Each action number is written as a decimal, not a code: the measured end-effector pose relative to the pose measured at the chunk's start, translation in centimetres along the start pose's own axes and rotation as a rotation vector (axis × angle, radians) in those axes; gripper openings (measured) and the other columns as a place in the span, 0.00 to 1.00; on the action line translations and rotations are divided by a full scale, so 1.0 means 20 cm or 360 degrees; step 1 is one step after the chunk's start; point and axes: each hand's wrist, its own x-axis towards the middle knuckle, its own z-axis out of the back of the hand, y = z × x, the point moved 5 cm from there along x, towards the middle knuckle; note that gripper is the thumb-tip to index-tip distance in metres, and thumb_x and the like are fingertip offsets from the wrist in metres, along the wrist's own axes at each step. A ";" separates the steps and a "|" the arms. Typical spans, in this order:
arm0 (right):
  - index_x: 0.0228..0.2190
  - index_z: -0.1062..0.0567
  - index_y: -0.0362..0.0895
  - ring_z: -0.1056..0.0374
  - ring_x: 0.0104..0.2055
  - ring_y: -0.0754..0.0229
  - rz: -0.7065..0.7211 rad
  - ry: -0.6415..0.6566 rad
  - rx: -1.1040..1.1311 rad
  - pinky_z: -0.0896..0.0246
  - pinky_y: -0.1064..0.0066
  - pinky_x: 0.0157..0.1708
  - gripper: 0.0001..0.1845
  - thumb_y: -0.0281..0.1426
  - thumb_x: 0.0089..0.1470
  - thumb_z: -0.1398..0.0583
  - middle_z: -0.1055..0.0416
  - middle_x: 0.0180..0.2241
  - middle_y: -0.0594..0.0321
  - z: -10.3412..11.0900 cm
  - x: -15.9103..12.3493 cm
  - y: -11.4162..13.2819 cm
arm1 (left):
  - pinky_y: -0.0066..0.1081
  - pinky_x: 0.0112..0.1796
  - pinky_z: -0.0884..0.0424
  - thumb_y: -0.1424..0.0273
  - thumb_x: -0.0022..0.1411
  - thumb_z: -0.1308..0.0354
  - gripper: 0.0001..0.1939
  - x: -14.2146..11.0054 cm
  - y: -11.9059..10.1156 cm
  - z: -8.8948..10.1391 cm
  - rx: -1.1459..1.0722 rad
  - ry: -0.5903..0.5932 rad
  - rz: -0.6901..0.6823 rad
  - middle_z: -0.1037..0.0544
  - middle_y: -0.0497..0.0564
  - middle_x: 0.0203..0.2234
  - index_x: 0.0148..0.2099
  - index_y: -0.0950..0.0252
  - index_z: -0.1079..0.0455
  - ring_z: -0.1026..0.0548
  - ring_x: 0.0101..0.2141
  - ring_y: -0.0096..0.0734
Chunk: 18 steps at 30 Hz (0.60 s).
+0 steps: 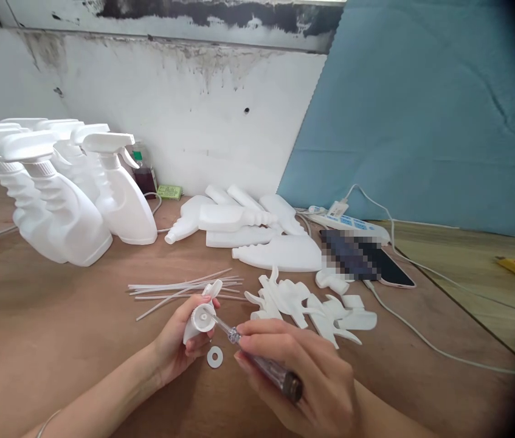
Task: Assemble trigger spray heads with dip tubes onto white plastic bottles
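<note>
Low in the middle of the frame, left hand (176,348) closed around a white trigger sprayer head (202,311), cap opening turned up and toward the right, trigger part pointing away toward the upper side. Right hand (303,371) wrapped around the clear handle of a small screwdriver (257,356), with the shaft running up and to the left, so the long axis goes on a diagonal from lower right of the frame to the cap opening. Tip of the tool seems to sit inside the opening, though too small to say for sure whether touching the bottom or only at the rim. Just under the sprayer head, flat on the brown table (56,340), a small white ring gasket (214,356), apart from both hands but a little nearer to the left fingers. Behind the hands, a loose bundle of thin dip tubes (179,287) lying mostly left to right. To the right of them, a heap of more sprayer heads (312,304), not yet held by anything. Further back in the centre, empty white bottles lying on their sides (257,234); at upper left, finished bottles standing upright with sprayers on (70,201). On the right side, a phone (366,258) with a white cable, and a power strip (346,220) behind it near the blue sheet (421,109).
</note>
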 end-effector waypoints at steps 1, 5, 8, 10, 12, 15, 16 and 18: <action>0.36 0.32 0.40 0.29 0.32 0.64 0.0088 0.0023 -0.0063 0.31 0.78 0.30 0.10 0.20 0.49 0.42 0.27 0.30 0.57 -0.01 -0.01 0.01 | 0.13 0.10 0.58 0.64 0.60 0.55 0.11 0.00 0.00 0.00 -0.0020 -0.0005 0.0007 0.34 0.45 0.12 0.34 0.67 0.37 0.51 0.07 0.11; 0.36 0.32 0.35 0.28 0.35 0.60 0.0373 0.0124 -0.0245 0.31 0.76 0.34 0.09 0.21 0.49 0.41 0.25 0.31 0.51 -0.04 -0.03 0.04 | 0.13 0.10 0.59 0.64 0.61 0.56 0.12 0.00 0.01 -0.01 -0.0099 -0.0027 0.0043 0.35 0.44 0.11 0.33 0.67 0.37 0.52 0.07 0.10; 0.37 0.33 0.36 0.29 0.39 0.59 0.0290 0.0117 -0.0209 0.31 0.75 0.37 0.10 0.21 0.50 0.42 0.25 0.33 0.51 -0.05 -0.03 0.03 | 0.12 0.10 0.61 0.63 0.61 0.56 0.13 0.00 0.02 0.00 -0.0119 -0.0043 0.0103 0.36 0.43 0.11 0.31 0.67 0.38 0.52 0.07 0.09; 0.38 0.34 0.40 0.28 0.36 0.63 0.0072 0.0052 -0.0079 0.31 0.77 0.35 0.10 0.21 0.51 0.44 0.26 0.33 0.56 -0.04 -0.02 0.00 | 0.13 0.10 0.62 0.63 0.62 0.57 0.15 0.00 0.03 0.00 -0.0106 -0.0054 0.0148 0.36 0.44 0.11 0.30 0.67 0.39 0.53 0.07 0.09; 0.37 0.34 0.42 0.29 0.28 0.66 -0.0203 0.0026 0.0025 0.32 0.79 0.28 0.08 0.22 0.53 0.45 0.26 0.30 0.61 -0.04 -0.02 -0.05 | 0.13 0.10 0.63 0.62 0.63 0.58 0.16 0.00 0.03 0.00 -0.0066 -0.0061 0.0179 0.37 0.44 0.10 0.28 0.67 0.39 0.53 0.07 0.10; 0.33 0.33 0.43 0.34 0.19 0.69 -0.0626 0.0041 0.0177 0.37 0.80 0.19 0.03 0.26 0.53 0.44 0.29 0.22 0.67 -0.03 -0.02 -0.14 | 0.14 0.09 0.63 0.62 0.64 0.60 0.20 0.00 0.02 -0.01 0.0021 -0.0048 0.0230 0.38 0.44 0.08 0.25 0.68 0.40 0.54 0.06 0.10; 0.32 0.33 0.43 0.33 0.20 0.68 -0.0755 0.0044 0.0265 0.37 0.80 0.19 0.02 0.27 0.53 0.44 0.30 0.22 0.67 -0.02 -0.03 -0.16 | 0.14 0.09 0.63 0.62 0.64 0.61 0.21 0.00 0.01 -0.01 0.0042 -0.0036 0.0260 0.39 0.44 0.08 0.24 0.69 0.40 0.55 0.06 0.10; 0.32 0.33 0.43 0.30 0.25 0.67 -0.0968 0.0038 0.0472 0.35 0.79 0.22 0.02 0.29 0.53 0.43 0.29 0.24 0.66 -0.03 -0.05 -0.21 | 0.14 0.09 0.63 0.61 0.63 0.60 0.22 0.00 0.01 -0.01 0.0050 0.0012 0.0310 0.40 0.44 0.08 0.22 0.69 0.42 0.55 0.06 0.10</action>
